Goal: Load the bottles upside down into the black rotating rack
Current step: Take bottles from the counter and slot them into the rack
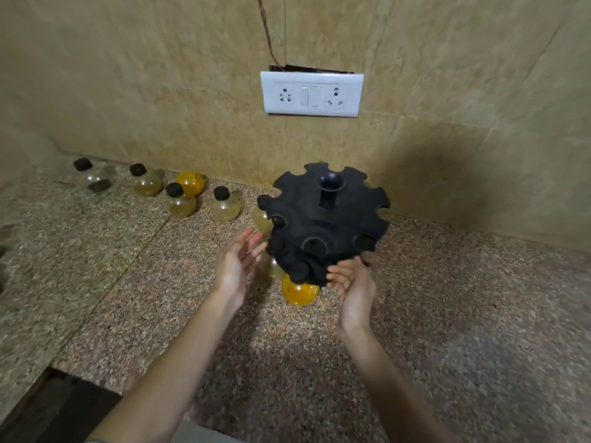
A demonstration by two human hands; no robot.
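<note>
Both hands, left [235, 266] and right [353, 287], hover open beside the black rack [326, 225] at frame centre; bottles [180, 199] stand upper left; no writing legible.

Black rack [326, 222], orange bottle [300, 293] inverted

from my remote seat, the speckled granite desk [447, 314] fills the lower frame, a thin seam [134, 257] running diagonally across its left part. behind it rises a wall of beige, marbled tiles [160, 75]. a white switch plate [311, 94] sits on that wall, carrying two sockets with two rocker switches between them. a dark gap shows along the plate's top edge, and a thin brownish wire [267, 30] climbs from it toward the top of the frame. at lower left, past the desk's front edge, i see a dark opening [64, 407]; its contents cannot be made out.
</note>
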